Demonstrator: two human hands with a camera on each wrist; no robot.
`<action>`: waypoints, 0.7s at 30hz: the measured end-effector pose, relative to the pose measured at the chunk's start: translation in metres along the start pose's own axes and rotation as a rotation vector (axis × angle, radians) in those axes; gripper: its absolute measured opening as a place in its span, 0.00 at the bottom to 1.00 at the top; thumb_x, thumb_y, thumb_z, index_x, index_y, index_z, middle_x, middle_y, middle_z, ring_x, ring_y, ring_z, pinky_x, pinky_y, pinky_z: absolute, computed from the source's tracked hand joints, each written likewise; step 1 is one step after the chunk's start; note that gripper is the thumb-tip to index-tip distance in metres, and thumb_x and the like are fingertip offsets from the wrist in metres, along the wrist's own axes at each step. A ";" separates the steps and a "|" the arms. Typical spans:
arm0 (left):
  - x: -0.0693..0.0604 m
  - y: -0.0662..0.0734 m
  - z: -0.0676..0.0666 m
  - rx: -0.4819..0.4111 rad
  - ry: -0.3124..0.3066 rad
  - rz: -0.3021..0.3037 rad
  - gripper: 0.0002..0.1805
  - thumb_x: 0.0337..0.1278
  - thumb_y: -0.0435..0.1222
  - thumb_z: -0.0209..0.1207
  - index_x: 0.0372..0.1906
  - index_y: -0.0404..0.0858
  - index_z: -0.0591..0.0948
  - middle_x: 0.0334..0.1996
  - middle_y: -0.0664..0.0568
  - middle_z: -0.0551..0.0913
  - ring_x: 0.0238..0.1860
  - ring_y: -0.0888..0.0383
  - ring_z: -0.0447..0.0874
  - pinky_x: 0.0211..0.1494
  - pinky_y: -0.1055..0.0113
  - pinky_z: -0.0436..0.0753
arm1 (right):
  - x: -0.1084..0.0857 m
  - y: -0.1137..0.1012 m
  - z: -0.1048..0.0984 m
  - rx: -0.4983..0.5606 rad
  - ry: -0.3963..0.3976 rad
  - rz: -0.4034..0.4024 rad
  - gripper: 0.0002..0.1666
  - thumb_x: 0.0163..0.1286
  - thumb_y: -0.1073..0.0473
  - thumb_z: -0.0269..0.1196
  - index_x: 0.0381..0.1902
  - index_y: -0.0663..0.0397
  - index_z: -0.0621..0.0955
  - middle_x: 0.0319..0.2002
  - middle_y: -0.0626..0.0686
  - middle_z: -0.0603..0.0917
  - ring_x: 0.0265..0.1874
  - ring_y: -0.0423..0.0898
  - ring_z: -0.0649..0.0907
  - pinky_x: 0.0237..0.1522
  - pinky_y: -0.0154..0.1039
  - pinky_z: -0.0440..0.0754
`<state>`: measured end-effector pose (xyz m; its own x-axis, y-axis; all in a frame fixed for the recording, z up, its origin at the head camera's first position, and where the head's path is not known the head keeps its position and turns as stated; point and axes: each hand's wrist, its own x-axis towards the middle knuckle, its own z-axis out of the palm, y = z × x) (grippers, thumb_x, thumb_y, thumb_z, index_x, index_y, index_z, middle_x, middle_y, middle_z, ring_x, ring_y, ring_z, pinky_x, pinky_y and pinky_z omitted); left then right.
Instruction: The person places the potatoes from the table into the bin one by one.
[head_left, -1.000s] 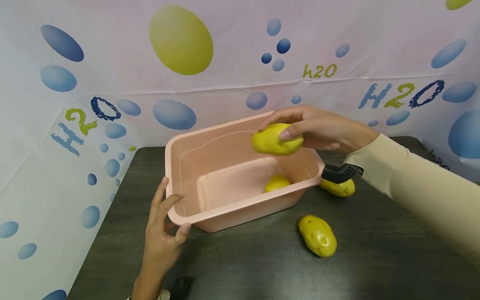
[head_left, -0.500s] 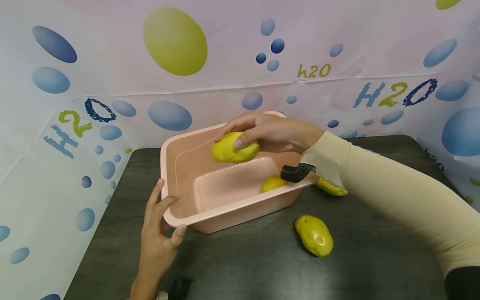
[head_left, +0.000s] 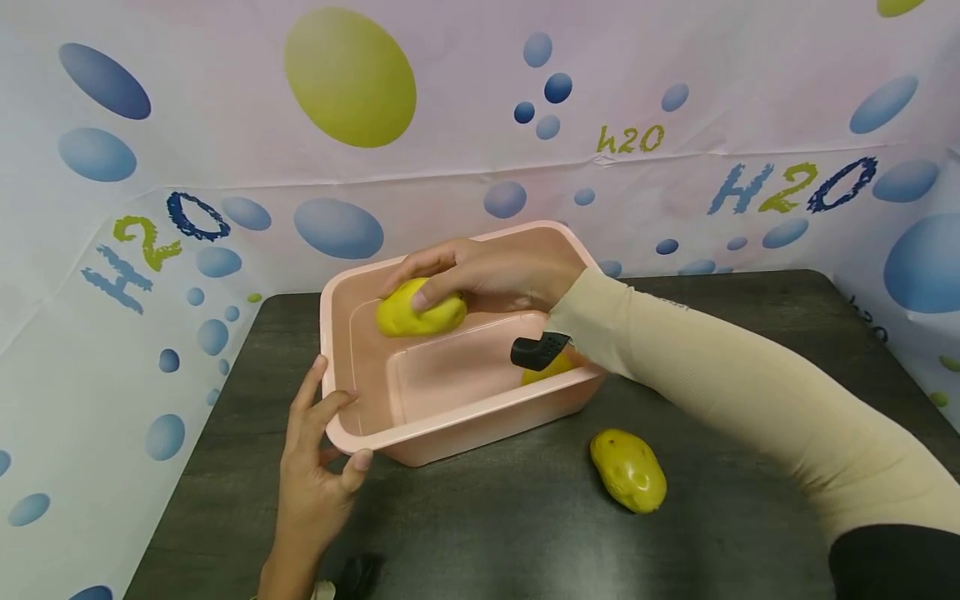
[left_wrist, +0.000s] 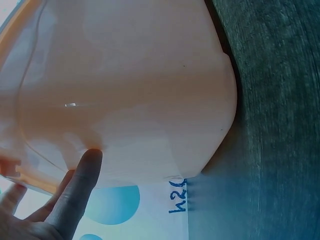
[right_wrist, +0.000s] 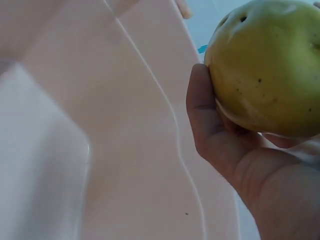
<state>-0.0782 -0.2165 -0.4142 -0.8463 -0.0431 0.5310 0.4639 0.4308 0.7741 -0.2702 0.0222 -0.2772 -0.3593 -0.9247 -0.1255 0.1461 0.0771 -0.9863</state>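
A pink plastic basin [head_left: 480, 412] stands on the dark table. Over its left half the right hand [head_left: 495, 271] holds a yellow potato-like item [head_left: 420, 310] between thumb and fingers; the right wrist view shows this item [right_wrist: 270, 70] in the grip of the hand [right_wrist: 240, 160]. Another yellow item [head_left: 551, 367] lies at the basin's right end, partly hidden by the black wrist device. The left hand [head_left: 315, 475] grips the basin's front left corner, its fingers at the rim and thumb below. In the left wrist view, a finger of this hand [left_wrist: 65, 210] touches the basin wall [left_wrist: 130, 100].
One yellow item [head_left: 628, 471] lies on the dark table [head_left: 487, 533] to the right of and in front of the basin. A white sheet with blue and green ovals and H2O lettering [head_left: 791, 187] hangs behind and at the sides.
The right hand has moved left with its yellow item, from over the basin's right end to over its left half. The forearm now hides the item right of the basin. The left hand keeps its grip.
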 end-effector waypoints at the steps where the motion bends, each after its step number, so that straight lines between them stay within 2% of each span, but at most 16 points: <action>1: 0.000 0.000 0.000 0.002 0.000 -0.002 0.36 0.68 0.56 0.65 0.67 0.33 0.76 0.85 0.48 0.54 0.71 0.61 0.68 0.43 0.81 0.86 | 0.004 0.002 0.000 0.000 -0.002 -0.002 0.27 0.75 0.64 0.58 0.70 0.65 0.74 0.62 0.58 0.78 0.51 0.49 0.80 0.55 0.38 0.85; 6: 0.000 -0.002 0.000 0.005 -0.002 0.002 0.35 0.68 0.55 0.66 0.66 0.33 0.76 0.85 0.48 0.54 0.71 0.62 0.68 0.44 0.82 0.86 | 0.020 0.010 0.003 -0.014 -0.015 0.000 0.25 0.75 0.64 0.58 0.68 0.62 0.77 0.58 0.57 0.80 0.50 0.49 0.80 0.53 0.38 0.86; 10: -0.001 -0.001 0.000 0.003 -0.004 -0.002 0.36 0.68 0.55 0.66 0.67 0.32 0.76 0.85 0.48 0.54 0.71 0.62 0.68 0.43 0.81 0.86 | 0.030 0.015 0.007 -0.010 -0.042 0.030 0.26 0.76 0.64 0.58 0.69 0.63 0.76 0.58 0.56 0.80 0.51 0.48 0.80 0.54 0.37 0.86; 16: -0.001 -0.001 0.000 0.001 -0.005 0.001 0.35 0.68 0.54 0.66 0.66 0.32 0.75 0.85 0.48 0.54 0.71 0.63 0.68 0.43 0.81 0.86 | 0.037 0.023 0.012 -0.047 -0.090 0.078 0.24 0.76 0.63 0.60 0.68 0.58 0.77 0.59 0.56 0.79 0.50 0.48 0.81 0.53 0.38 0.87; 21: 0.000 0.000 -0.001 -0.006 -0.010 -0.009 0.35 0.67 0.54 0.67 0.66 0.32 0.76 0.85 0.49 0.54 0.72 0.62 0.68 0.44 0.81 0.86 | 0.044 0.031 0.016 -0.062 -0.090 0.117 0.22 0.75 0.65 0.62 0.65 0.59 0.79 0.56 0.56 0.80 0.47 0.47 0.82 0.48 0.36 0.88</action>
<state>-0.0779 -0.2172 -0.4137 -0.8530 -0.0378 0.5206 0.4578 0.4249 0.7809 -0.2661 -0.0219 -0.3118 -0.2584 -0.9377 -0.2323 0.1236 0.2064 -0.9706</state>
